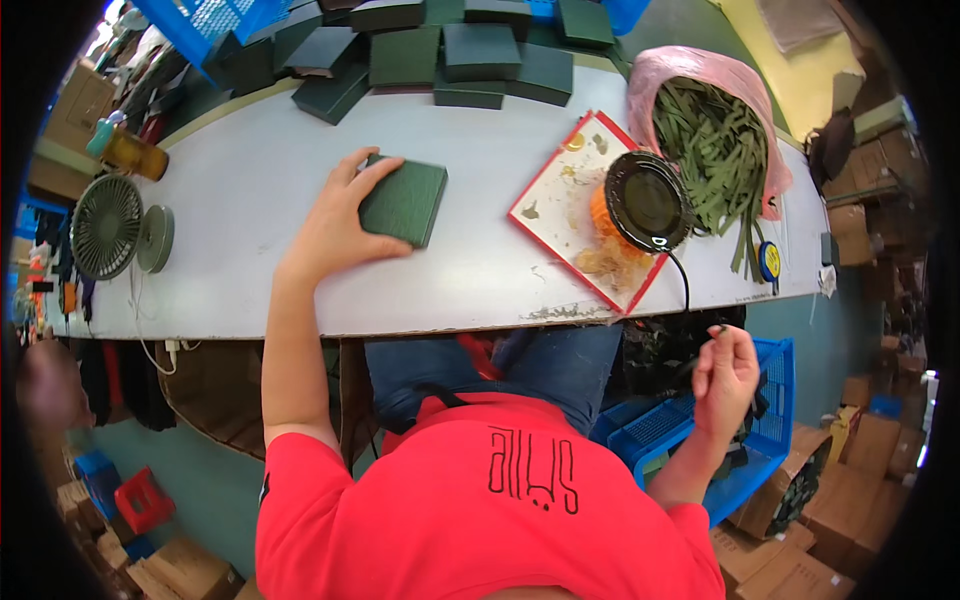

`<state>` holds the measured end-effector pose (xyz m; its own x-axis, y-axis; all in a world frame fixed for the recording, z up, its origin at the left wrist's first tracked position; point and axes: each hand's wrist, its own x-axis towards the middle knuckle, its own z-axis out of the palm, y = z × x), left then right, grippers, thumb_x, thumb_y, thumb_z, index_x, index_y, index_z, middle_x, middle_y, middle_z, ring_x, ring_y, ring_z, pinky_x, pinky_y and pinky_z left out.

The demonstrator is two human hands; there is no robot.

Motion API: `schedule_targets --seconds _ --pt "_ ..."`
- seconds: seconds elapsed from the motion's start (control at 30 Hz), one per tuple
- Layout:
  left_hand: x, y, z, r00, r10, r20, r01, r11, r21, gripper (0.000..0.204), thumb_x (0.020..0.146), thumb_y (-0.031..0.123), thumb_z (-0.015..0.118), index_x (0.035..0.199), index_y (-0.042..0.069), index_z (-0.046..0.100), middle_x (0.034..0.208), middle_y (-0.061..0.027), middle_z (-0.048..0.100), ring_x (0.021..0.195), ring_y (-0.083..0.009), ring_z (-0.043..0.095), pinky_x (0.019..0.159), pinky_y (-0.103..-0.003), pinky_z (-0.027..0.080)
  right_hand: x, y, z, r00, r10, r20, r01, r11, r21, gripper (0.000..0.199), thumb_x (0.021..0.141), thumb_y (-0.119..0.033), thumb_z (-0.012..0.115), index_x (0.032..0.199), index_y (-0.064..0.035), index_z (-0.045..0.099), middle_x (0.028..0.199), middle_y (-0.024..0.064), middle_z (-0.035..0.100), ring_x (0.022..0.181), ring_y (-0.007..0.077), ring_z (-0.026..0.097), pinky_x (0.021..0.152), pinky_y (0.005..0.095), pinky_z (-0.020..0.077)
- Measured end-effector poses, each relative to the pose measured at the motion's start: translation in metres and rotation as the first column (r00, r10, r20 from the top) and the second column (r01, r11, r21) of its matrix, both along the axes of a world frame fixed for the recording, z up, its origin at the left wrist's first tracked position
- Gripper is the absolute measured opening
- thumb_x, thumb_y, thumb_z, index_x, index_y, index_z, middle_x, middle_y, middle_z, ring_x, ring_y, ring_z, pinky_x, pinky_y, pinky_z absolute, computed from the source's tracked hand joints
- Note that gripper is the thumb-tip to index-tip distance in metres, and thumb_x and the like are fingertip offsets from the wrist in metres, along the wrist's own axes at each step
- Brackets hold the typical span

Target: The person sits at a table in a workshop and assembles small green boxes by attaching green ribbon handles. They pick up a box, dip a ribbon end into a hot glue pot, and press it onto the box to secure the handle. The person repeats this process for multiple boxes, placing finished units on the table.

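My left hand rests on the white table with its fingers and thumb around a small square dark green box. The thumb lies along the near edge and the fingers reach over the far left corner. Low on the right, off the table's front edge, my right hand is closed in a pinch. A small dark bit shows at its fingertips, too small to name. Between the hands, a round black pot with an orange side and a black cord stands on a stained, red-edged white board.
Several green boxes are piled along the back. A pink bag of green ribbon strips stands at the right, near a yellow-and-blue tape measure. A small fan is at the left. A blue crate sits below right.
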<state>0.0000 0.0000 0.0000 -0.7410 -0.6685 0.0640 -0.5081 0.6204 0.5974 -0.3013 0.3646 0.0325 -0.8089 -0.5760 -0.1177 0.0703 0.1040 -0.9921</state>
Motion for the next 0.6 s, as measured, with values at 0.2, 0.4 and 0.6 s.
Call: schedule_targets --seconds 0.2,0.4,0.6 --pt "0.001 0.021 0.011 0.982 -0.151 -0.113 0.167 0.975 0.144 0.096 0.054 0.011 0.089 0.142 0.012 0.051 0.157 -0.0130 0.035 0.141 -0.0357 0.040 0.114 -0.043 0.037 0.016 -0.026 -0.023 0.949 0.108 0.295 -0.094 0.994 -0.062 0.021 0.104 -0.014 0.055 0.116 0.0034 0.059 0.078 0.0060 0.062 0.051 0.0079 0.049 0.045 0.0213 0.0379" --pt "0.018 0.026 0.018 0.975 -0.216 0.054 0.204 0.964 0.172 0.074 0.073 -0.004 0.070 0.143 0.008 0.050 0.162 -0.0142 0.030 0.147 -0.0322 0.033 0.118 -0.041 0.031 0.009 -0.049 -0.031 0.945 0.125 0.304 -0.094 0.989 -0.116 0.019 0.101 -0.012 0.060 0.112 0.0036 0.057 0.079 0.0076 0.065 0.054 0.0109 0.057 0.047 0.0227 0.0432" --pt "-0.021 0.070 0.002 0.986 0.135 -0.095 -0.142 0.988 -0.068 0.068 0.084 0.014 0.070 0.146 0.005 0.045 0.153 -0.0178 0.043 0.142 -0.0369 0.038 0.116 -0.043 0.032 0.001 -0.069 -0.032 0.973 0.067 0.221 -0.045 0.994 -0.104 0.018 0.100 -0.017 0.064 0.101 0.0004 0.059 0.074 0.0035 0.063 0.050 0.0054 0.050 0.044 0.0202 0.0366"
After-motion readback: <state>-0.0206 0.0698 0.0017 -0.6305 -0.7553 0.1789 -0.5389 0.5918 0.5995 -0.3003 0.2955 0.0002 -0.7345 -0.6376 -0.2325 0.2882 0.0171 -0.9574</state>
